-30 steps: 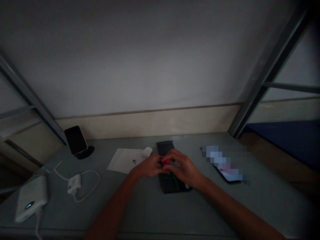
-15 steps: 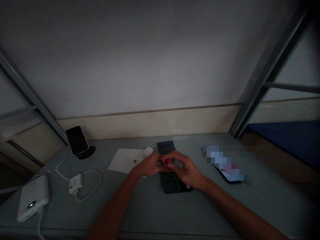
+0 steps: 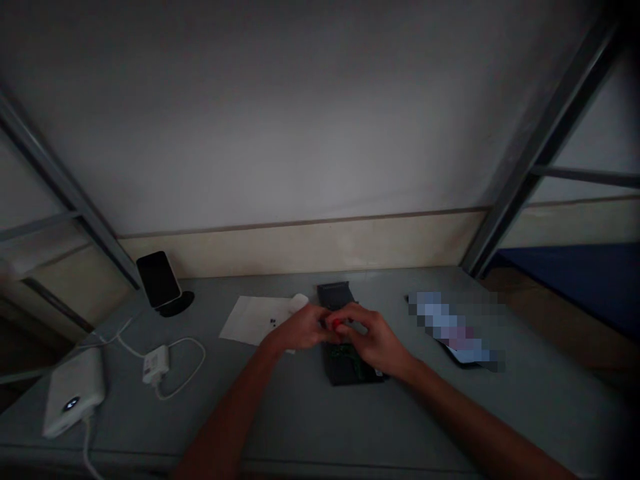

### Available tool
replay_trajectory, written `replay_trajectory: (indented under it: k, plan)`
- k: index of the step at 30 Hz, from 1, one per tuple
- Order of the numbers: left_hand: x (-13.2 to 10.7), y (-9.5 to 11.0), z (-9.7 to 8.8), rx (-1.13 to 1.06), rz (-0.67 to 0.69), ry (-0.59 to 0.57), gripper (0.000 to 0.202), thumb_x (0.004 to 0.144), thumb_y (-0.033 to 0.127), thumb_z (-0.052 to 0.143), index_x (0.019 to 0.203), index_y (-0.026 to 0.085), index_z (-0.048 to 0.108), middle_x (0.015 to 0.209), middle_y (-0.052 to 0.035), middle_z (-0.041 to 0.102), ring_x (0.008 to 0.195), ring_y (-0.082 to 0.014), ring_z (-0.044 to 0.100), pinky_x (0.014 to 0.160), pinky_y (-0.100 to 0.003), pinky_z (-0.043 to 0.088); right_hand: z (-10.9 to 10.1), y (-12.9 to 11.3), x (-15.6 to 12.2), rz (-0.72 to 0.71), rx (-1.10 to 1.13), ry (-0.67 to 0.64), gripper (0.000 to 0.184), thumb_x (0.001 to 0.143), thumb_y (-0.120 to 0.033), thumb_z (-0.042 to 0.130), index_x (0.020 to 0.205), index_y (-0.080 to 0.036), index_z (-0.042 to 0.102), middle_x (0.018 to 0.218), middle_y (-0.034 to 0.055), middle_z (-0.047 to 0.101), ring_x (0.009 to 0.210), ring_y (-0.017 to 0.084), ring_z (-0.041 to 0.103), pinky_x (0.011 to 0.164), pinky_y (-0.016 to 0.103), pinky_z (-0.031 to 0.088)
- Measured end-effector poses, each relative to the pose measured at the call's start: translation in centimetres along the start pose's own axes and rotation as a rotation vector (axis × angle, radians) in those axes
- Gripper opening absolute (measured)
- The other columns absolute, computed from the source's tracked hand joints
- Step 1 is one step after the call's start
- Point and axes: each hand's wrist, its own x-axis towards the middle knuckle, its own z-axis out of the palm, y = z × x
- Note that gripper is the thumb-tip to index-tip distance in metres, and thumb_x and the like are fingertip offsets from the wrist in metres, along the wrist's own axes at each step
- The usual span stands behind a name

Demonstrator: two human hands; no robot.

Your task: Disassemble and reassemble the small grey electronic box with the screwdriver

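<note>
Both hands meet over a dark, flat case (image 3: 353, 377) that has green circuitry (image 3: 353, 353) showing inside it. A small red, rounded piece (image 3: 337, 324) is pinched between the thumb and fingers of my right hand (image 3: 375, 337); its kind is not clear. My left hand (image 3: 303, 328) is closed right beside it, its fingertips at the same spot. Whatever the left fingers grip is hidden. Just left of the hands lies a white sheet of paper (image 3: 245, 320) bearing several tiny dark pieces (image 3: 273, 323) and a white rounded object (image 3: 299, 303).
A blurred-out phone (image 3: 457, 340) lies on the grey table (image 3: 300, 413) to the right. On the left are a dark-screened device on a stand (image 3: 159, 280), a white adapter (image 3: 156, 363) with a looped cable, and a white power bank (image 3: 75, 393). Metal posts (image 3: 520, 167) flank the table.
The whole view has shifted slightly, with left-side objects appearing farther right. My right fingers have moved slightly around the red piece. Both hands stay over the dark case.
</note>
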Motion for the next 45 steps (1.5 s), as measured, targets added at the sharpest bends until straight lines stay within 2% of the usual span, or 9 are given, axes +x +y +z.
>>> replay_trajectory:
  k: [3,5,7,11,21,29,37,40,45]
  plan:
    - [-0.9,0.1,-1.5,0.194,0.012,0.037,0.02,0.08,0.031,0.073,0.089,0.014,0.073,0.079,-0.0016,0.066,0.077,-0.016,0.057,0.071,-0.024,0.042,0.2,0.0,-0.1,0.029,-0.028,0.031,0.012,0.092,-0.019,0.061,0.091,-0.024,0.071,0.088,0.0026,0.072,0.087,0.019,0.065,0.082,0.033,0.048]
    - [-2.1,-0.1,-3.2,0.399,0.002,0.158,0.011,0.083,0.021,0.066,0.088,0.016,0.074,0.085,-0.0043,0.069,0.084,-0.0176,0.059,0.078,-0.025,0.043,0.4,0.0,-0.2,0.018,-0.063,0.031,0.012,0.091,-0.016,0.061,0.089,-0.023,0.07,0.084,0.0018,0.071,0.083,0.019,0.064,0.08,0.033,0.047]
    - [-3.5,-0.8,-5.1,0.572,-0.123,0.261,0.015,0.08,0.013,0.061,0.085,0.017,0.074,0.085,-0.0061,0.07,0.086,-0.0192,0.061,0.081,-0.027,0.043,0.5,0.0,-0.2,0.002,-0.088,0.022,0.014,0.09,-0.014,0.059,0.09,-0.023,0.069,0.083,0.0016,0.07,0.081,0.018,0.063,0.078,0.032,0.047]
    - [-5.3,-1.8,-7.1,0.546,-0.384,0.124,0.016,0.073,0.016,0.065,0.083,0.017,0.077,0.083,-0.0048,0.073,0.075,-0.0181,0.065,0.068,-0.025,0.044,0.4,0.1,-0.2,0.009,-0.099,0.045,0.014,0.09,-0.013,0.059,0.092,-0.023,0.068,0.088,0.0021,0.071,0.083,0.018,0.063,0.08,0.032,0.048]
    - [-4.9,1.5,-4.5,0.545,-0.559,0.03,0.014,0.07,0.017,0.066,0.076,0.016,0.078,0.076,-0.0073,0.076,0.071,-0.0212,0.069,0.063,-0.027,0.045,0.5,0.3,-0.2,0.07,-0.169,0.168,0.016,0.087,-0.009,0.061,0.09,-0.023,0.068,0.09,0.0018,0.07,0.081,0.017,0.063,0.077,0.029,0.048]
    - [-4.9,2.2,-3.1,0.752,-0.6,0.094,0.015,0.075,0.012,0.06,0.081,0.013,0.074,0.09,-0.0147,0.075,0.08,-0.0259,0.071,0.068,-0.031,0.047,0.8,2.0,0.1,0.089,-0.19,0.213,0.012,0.091,-0.018,0.061,0.099,-0.024,0.069,0.091,0.0029,0.071,0.079,0.019,0.062,0.075,0.031,0.05]
    - [-4.8,3.1,-2.1,0.826,-0.627,0.031,0.018,0.08,0.013,0.053,0.085,0.011,0.07,0.093,-0.0187,0.073,0.085,-0.0284,0.07,0.07,-0.032,0.045,-0.2,1.5,0.3,0.07,-0.165,0.27,0.015,0.092,-0.027,0.063,0.106,-0.023,0.068,0.092,0.0032,0.071,0.079,0.018,0.062,0.076,0.031,0.05]
    - [-4.9,3.0,-3.0,0.743,-0.563,0.046,0.016,0.081,0.018,0.054,0.085,0.012,0.068,0.092,-0.0142,0.072,0.081,-0.0243,0.067,0.066,-0.029,0.041,-0.8,1.2,0.5,0.061,-0.163,0.35,0.017,0.093,-0.029,0.063,0.107,-0.022,0.068,0.088,0.0025,0.071,0.075,0.018,0.061,0.074,0.031,0.05]
    - [-4.2,2.0,-3.6,0.461,-0.259,0.046,0.024,0.094,0.033,0.046,0.093,0.016,0.062,0.08,-0.0021,0.063,0.07,-0.0155,0.056,0.064,-0.024,0.038,-1.6,0.7,0.7,0.054,-0.073,0.416,0.017,0.093,-0.031,0.062,0.106,-0.021,0.067,0.091,0.0045,0.073,0.081,0.019,0.065,0.077,0.033,0.051]
